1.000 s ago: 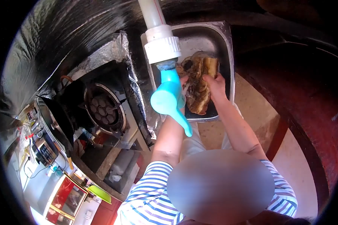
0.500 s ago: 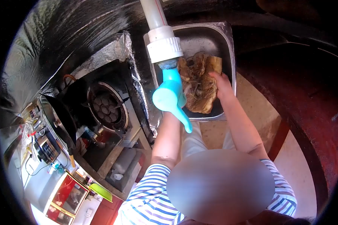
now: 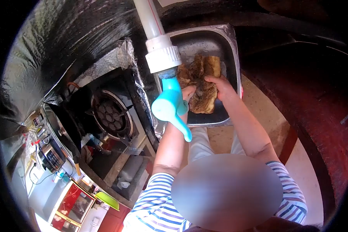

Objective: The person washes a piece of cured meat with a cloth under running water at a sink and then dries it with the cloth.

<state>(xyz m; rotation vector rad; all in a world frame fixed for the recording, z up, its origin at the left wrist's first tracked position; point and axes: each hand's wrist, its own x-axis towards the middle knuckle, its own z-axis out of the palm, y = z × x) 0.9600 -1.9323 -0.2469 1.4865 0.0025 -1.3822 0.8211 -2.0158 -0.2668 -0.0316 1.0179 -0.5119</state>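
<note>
A large brown slab, which looks like cured meat [image 3: 205,98], lies in the steel sink [image 3: 232,46], folded, with a paler cut edge. My right hand [image 3: 224,88] grips its right side, thumb on top and the other fingers out of sight beneath. My left hand [image 3: 188,92] is at its left side, closed against the meat and partly hidden behind the blue tap [image 3: 168,104]. That tap hangs from a white pipe [image 3: 150,17] above the left part of the sink. I cannot see any water flowing.
Left of the sink is a gas burner [image 3: 113,115], with foil [image 3: 129,54] along the edge between. A dark red surface [image 3: 309,96] curves round the right side. Further left stand a red-fronted cabinet [image 3: 75,201] and a light green basin [image 3: 107,200].
The meat has shifted slightly left and its lower part looks more bunched. My left hand now shows beside the tap, where it was hidden. The view has tilted a little.
</note>
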